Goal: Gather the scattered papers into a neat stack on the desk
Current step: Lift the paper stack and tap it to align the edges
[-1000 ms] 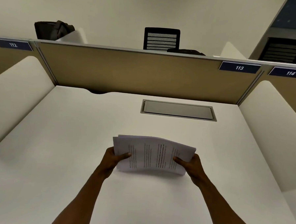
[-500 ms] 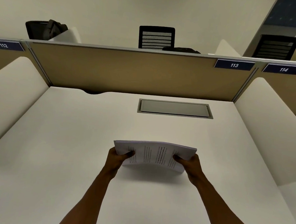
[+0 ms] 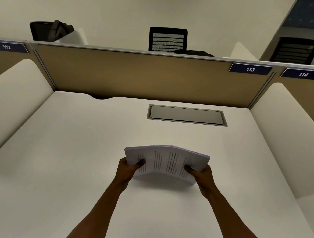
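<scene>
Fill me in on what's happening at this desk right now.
A person is gathering printed papers at desk 113. The left hand and right hand each grip one side of the stack of papers, thumbs on top. The stack bows upward in the middle and looks raised off the white desk, with a shadow under it. No loose sheets are visible elsewhere, so it has yet to be set down.

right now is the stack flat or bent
Bent: the stack arches up in the middle, pinched at its ends by the left hand and right hand.
</scene>
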Tool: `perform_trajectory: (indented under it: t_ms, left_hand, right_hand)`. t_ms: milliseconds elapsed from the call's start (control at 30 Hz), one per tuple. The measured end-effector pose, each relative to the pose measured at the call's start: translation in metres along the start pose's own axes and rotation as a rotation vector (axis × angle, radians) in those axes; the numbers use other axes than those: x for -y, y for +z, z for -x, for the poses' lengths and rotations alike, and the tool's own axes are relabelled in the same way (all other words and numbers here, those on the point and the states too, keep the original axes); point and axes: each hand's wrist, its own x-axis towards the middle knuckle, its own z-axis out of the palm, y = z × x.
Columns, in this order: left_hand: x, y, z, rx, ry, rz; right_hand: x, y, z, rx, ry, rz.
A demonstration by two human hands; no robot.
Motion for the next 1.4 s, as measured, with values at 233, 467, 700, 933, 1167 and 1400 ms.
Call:
perform_trajectory:
  t_ms: [233,467,700,933,1167,1400]
  left_hand:
    - [0.009,0.001,0.005,0.017,-0.066,0.002]
    - [-0.004,-0.009,0.006,-0.009,-0.041,-0.13]
    - [-0.068,-0.013,0.008,-0.331,0.414,-0.556]
    - [-0.121,0.039,0.012,0.256,0.563,-1.013]
    - [-0.104,0.033,0.016,0.079,0.508,-0.665]
    - [-0.093,0.01,0.018,0.076,0.357,-0.205]
  right_hand:
    - [-0.003,-0.002,-0.001,0.009,0.008,0.087]
    - [0.014,-0.012,-0.006,0.026,-0.092,0.387]
    - [0.081,-0.012,-0.006,0.122,-0.282,0.642]
    - [0.148,0.021,-0.001,0.267,-0.444,0.905]
    - [0.174,0.017,0.003,0.384,-0.383,0.898]
    - [0.131,-0.025,-0.006,0.549,-0.107,0.114]
